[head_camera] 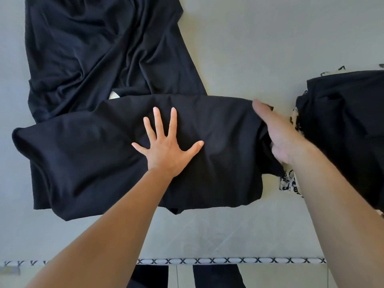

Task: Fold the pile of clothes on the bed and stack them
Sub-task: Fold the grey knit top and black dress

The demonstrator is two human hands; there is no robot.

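A black garment (93, 159) lies partly folded across the middle of the grey bed (259, 48). My left hand (166, 148) presses flat on its centre, fingers spread. At the garment's right edge is my right hand (280, 136), blurred; its thumb lies on top of the cloth and its fingers are hidden behind the fold. A second black garment (93, 53) lies rumpled and spread out behind, at the upper left. On the right sits a stack of clothes (342, 121), black on top with a white, black-patterned piece (287, 183) beneath.
The bed's near edge (228, 261) has white piping with a black cross pattern. Below it the floor and dark trouser legs (216, 276) show. Bare mattress lies at the upper right and along the front.
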